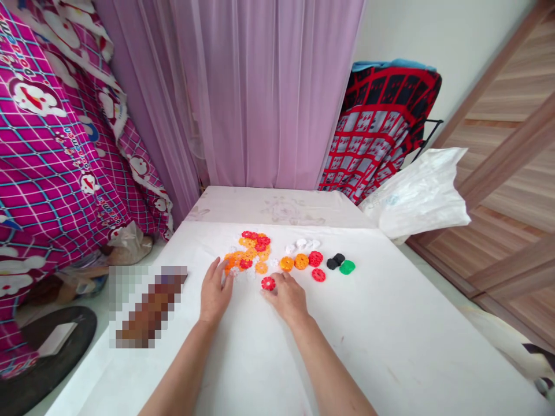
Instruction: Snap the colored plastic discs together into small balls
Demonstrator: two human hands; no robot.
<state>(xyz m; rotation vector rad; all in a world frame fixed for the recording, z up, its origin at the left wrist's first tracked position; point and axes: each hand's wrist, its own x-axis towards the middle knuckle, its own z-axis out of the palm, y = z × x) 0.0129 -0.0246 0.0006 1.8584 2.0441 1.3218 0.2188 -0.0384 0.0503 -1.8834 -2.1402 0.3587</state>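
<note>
Between the thumb and fingers of my right hand (pixel 288 297) is a red snowflake disc (pixel 268 283), a flat round plastic piece with a notched rim. My left hand (pixel 215 290) rests with its fingers apart at the left edge of a loose pile of orange discs (pixel 249 254), mixed with red and clear white ones. Right of the pile lie a yellow-orange disc (pixel 287 264), an orange disc (pixel 302 262) and red discs (pixel 315 259). Behind them is a group of white discs (pixel 302 245). Farther right are black discs (pixel 335 262) and green discs (pixel 347 267).
The discs lie on a white-covered table (pixel 381 346). A pixelated brown object (pixel 150 309) is at its left side. A white plastic bag (pixel 418 190) stands off the far right corner. A purple curtain (pixel 269 92) hangs behind, and a pink patterned cloth (pixel 56 150) hangs left.
</note>
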